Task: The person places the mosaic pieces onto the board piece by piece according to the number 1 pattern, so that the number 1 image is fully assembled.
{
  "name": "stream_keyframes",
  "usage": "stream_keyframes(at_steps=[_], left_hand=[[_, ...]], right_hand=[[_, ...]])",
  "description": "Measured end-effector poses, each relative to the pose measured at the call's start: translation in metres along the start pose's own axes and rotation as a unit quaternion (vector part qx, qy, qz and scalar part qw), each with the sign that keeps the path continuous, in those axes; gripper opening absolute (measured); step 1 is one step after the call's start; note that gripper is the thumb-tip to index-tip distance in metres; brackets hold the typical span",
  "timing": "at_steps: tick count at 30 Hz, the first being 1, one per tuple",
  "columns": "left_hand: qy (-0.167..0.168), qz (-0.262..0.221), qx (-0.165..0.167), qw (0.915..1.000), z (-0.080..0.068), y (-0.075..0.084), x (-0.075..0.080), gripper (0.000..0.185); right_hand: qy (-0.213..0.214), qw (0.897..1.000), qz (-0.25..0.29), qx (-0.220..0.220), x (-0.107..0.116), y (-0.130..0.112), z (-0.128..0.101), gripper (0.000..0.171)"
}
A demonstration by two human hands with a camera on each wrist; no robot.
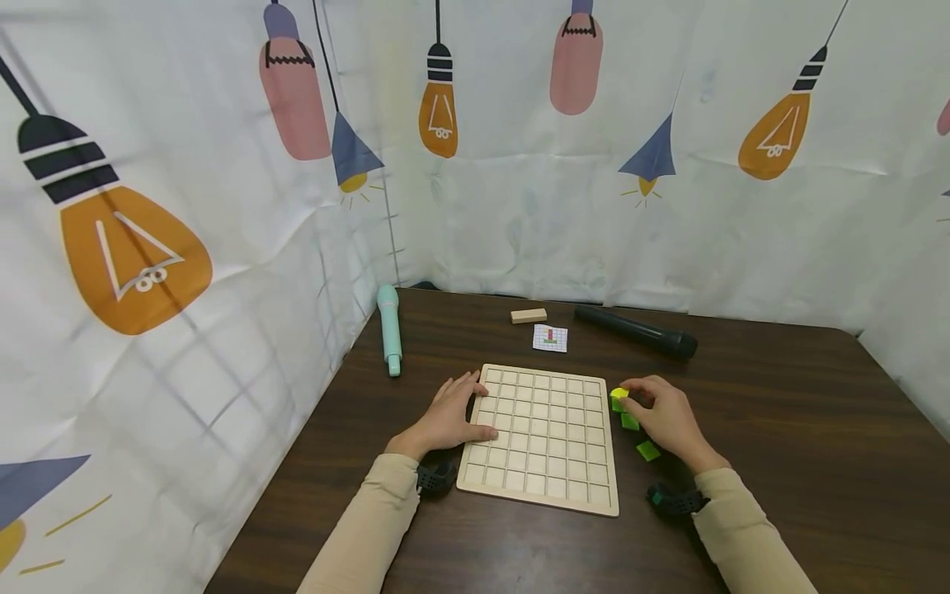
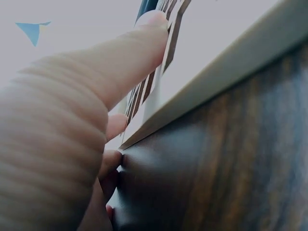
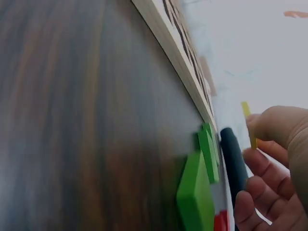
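There, the right hand (image 1: pixel 668 417) pinched a yellow tile (image 1: pixel 619 393) just off the right edge of the wooden grid board (image 1: pixel 545 437), green tiles (image 1: pixel 637 435) on the table (image 1: pixel 779 429) beneath its grip; the left hand (image 1: pixel 453 412) rested open-fingered on the board's left edge.

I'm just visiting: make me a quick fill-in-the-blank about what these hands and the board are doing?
1. The left hand rests on the ____ edge of the board.
2. The right hand pinches a ____ tile.
3. Green tiles lie on the table, ____ of the board.

Missing words: left; yellow; right
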State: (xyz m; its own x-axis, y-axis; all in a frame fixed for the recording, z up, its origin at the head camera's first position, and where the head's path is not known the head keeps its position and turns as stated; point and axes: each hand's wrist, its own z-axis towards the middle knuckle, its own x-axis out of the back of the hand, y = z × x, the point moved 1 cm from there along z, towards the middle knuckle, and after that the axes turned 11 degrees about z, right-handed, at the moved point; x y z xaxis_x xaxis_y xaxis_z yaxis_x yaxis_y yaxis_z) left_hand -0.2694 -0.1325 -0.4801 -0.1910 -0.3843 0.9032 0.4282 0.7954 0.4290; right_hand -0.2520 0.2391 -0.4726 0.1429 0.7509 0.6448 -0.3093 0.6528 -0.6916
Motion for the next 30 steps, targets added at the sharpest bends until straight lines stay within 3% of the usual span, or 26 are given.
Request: stream_keyframes(at_steps=[18,30], left_hand=[[0.024,0.017,0.005,0.9996,0.001,0.007,-0.004,0.066],[0.023,0.007,0.011,0.9996,0.001,0.006,-0.004,0.062]], right_hand=[[-0.07,0.995,0.064,0.032,-0.034,-0.061,0.036,0.021],[-0.123,0.989,0.082,0.013,-0.079,-0.067,0.046,0.02]])
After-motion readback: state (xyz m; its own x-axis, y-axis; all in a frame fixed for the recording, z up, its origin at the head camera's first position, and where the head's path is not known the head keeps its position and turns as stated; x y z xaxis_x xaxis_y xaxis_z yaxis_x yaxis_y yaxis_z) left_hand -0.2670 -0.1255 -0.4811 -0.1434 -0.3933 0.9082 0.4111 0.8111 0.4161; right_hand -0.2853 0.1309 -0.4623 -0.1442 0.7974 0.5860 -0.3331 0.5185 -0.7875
